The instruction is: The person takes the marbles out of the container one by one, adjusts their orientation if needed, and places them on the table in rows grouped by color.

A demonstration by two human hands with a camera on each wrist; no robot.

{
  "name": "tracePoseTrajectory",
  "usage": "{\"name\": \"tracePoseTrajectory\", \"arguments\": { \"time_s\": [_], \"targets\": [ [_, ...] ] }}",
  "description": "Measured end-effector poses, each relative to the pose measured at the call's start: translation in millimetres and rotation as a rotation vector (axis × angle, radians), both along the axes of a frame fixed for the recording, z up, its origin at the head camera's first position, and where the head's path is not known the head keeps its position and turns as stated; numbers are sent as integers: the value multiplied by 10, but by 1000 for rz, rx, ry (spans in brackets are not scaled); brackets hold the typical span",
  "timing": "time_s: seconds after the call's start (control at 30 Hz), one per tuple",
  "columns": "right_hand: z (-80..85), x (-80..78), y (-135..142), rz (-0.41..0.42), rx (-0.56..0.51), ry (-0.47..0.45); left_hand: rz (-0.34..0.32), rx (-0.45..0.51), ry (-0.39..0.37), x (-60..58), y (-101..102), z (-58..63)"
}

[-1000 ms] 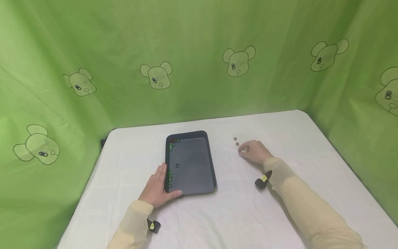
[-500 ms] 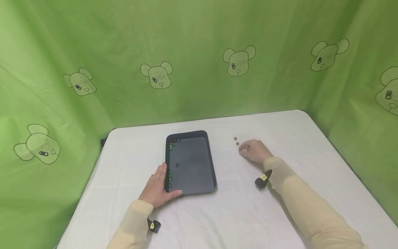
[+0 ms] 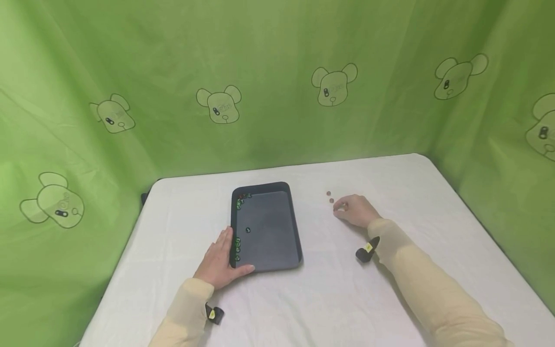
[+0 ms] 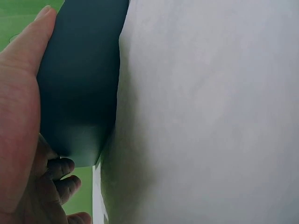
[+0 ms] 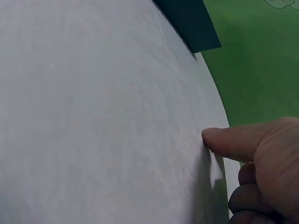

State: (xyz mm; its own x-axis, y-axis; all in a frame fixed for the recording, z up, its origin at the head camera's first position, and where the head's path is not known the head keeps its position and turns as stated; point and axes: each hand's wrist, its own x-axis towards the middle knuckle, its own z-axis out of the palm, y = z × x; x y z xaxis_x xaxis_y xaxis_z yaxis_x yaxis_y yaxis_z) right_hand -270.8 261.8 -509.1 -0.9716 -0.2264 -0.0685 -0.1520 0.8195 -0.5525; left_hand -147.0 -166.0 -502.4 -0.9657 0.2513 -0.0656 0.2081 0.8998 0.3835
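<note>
A dark grey rectangular tray (image 3: 269,231) lies on the white table. My left hand (image 3: 218,260) holds its near left corner, fingers along the left side and thumb on the front edge; the left wrist view shows the thumb (image 4: 35,39) against the tray wall. Small glossy marbles (image 3: 238,243) lie along the tray's left side, with a few in the far left corner and one farther in. Right of the tray, my right hand (image 3: 356,211) pinches at the tabletop, thumb and forefinger tips together over a small marble mostly hidden by them. Two small brownish marbles (image 3: 331,200) lie just beyond those fingertips.
The table (image 3: 347,299) has a white cloth and rounded far corners. Green curtains (image 3: 277,135) with printed mouse-like heads stand around its back and sides. Black wrist straps (image 3: 367,250) sit on both sleeves.
</note>
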Motion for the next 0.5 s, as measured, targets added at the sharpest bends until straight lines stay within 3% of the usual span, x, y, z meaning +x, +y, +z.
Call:
{"name": "tracePoseTrajectory", "arguments": {
  "time_s": [0.5],
  "targets": [
    [-31, -15, 11, -22, 1, -11, 1, 1, 1, -6, 0, -16]
  ]
}}
